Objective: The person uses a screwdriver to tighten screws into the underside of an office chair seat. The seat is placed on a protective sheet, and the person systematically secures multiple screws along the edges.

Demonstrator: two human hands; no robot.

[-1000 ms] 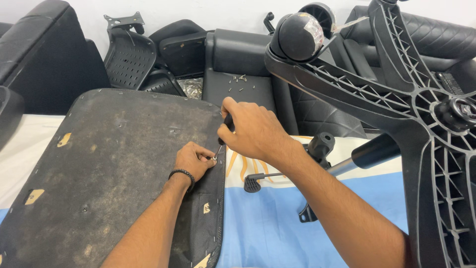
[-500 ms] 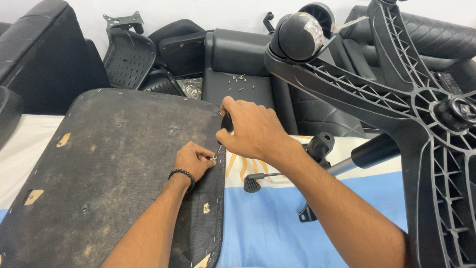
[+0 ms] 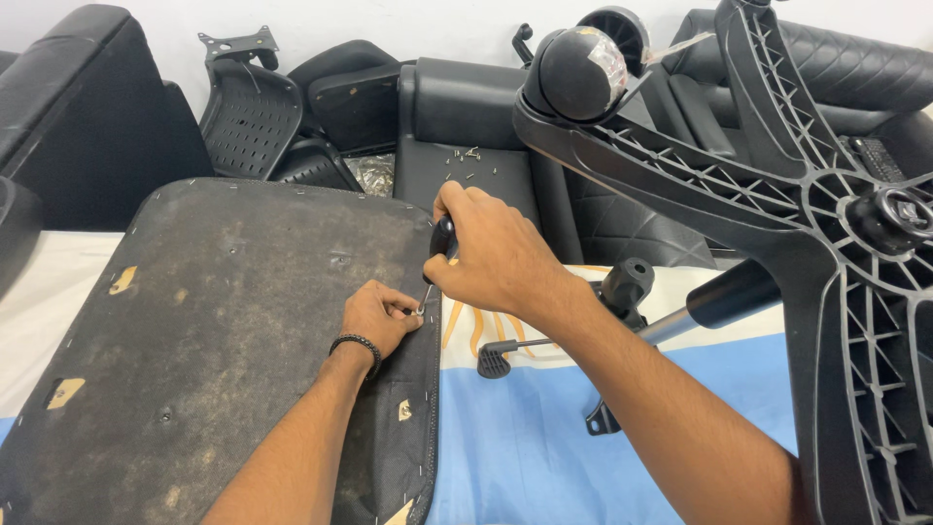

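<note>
Little had shifted since the earlier frames: both hands stayed at the same spot. Right hand (image 3: 491, 258) was clenched around a screwdriver (image 3: 437, 255), tip down beside the left hand (image 3: 377, 316), whose fingertips pinched at the tip on the seat panel (image 3: 224, 340). Beyond the right hand stood a chair base (image 3: 777, 204).

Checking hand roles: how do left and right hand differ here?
Left hand rests low on the seat panel, fingertips pinched at the screwdriver tip; the right hand is raised, fist wrapped around its handle. Left wears a black wrist band; right is bare. Both meet at the panel's right edge.
</note>
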